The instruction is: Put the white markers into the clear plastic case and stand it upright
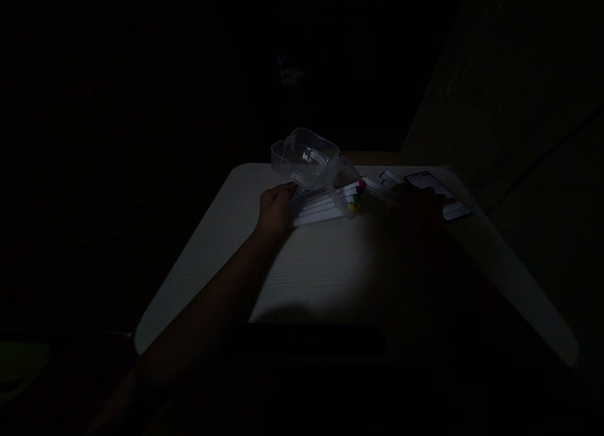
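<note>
In the dim light, my left hand [275, 208] is closed around the left end of a clear plastic case holding several white markers [318, 204]. Their caps or ends, in pink, blue, green and yellow, point right. The case's transparent lid [306, 156] stands up behind them, swung open. My right hand [419, 200] is in deep shadow to the right, its fingers closed at the end of a white marker [380, 190]. Much of that hand's outline is lost in the dark. Just behind lie more white markers [389, 177].
A phone [453, 203] with a lit screen lies at the table's far right, beside my right hand. The white table [306, 266] has rounded corners and a dark slot near its front edge. A cable [542, 156] runs along the wall at right.
</note>
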Available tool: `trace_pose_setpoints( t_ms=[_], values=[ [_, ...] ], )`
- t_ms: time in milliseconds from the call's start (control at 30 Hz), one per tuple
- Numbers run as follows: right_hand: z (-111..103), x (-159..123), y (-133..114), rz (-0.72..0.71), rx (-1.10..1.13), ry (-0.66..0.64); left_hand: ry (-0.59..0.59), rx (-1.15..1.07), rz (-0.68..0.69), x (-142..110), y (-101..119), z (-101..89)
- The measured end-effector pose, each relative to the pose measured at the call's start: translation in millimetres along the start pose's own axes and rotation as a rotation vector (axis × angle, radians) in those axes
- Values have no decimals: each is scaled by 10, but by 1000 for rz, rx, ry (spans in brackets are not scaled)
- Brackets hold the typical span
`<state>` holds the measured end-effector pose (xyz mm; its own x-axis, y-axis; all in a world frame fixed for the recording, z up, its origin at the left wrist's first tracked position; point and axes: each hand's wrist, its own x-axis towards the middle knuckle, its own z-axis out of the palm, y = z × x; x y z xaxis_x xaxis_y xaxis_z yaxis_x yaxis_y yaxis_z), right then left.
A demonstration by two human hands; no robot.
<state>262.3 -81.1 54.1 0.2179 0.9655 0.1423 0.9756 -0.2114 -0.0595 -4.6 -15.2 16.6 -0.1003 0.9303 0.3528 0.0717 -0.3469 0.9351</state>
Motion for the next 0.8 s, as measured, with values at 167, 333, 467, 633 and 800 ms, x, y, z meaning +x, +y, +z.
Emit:
trace_pose_setpoints(
  t_ms=[167,333,467,633,800],
  values=[
    [13,31,11,-9,2,-14,-22,-25,14,12,-69,-24],
    [36,113,59,-18,38,-29,15,-13,9,15,-71,-15],
    [104,141,121,-77,278,133,41,-3,-24,20,-69,-6],
    [167,127,160,-158,540,435,13,-41,-17,36,-97,-9],
    [125,89,157,-71,745,562,24,-19,2,29,-82,-17]
  ],
)
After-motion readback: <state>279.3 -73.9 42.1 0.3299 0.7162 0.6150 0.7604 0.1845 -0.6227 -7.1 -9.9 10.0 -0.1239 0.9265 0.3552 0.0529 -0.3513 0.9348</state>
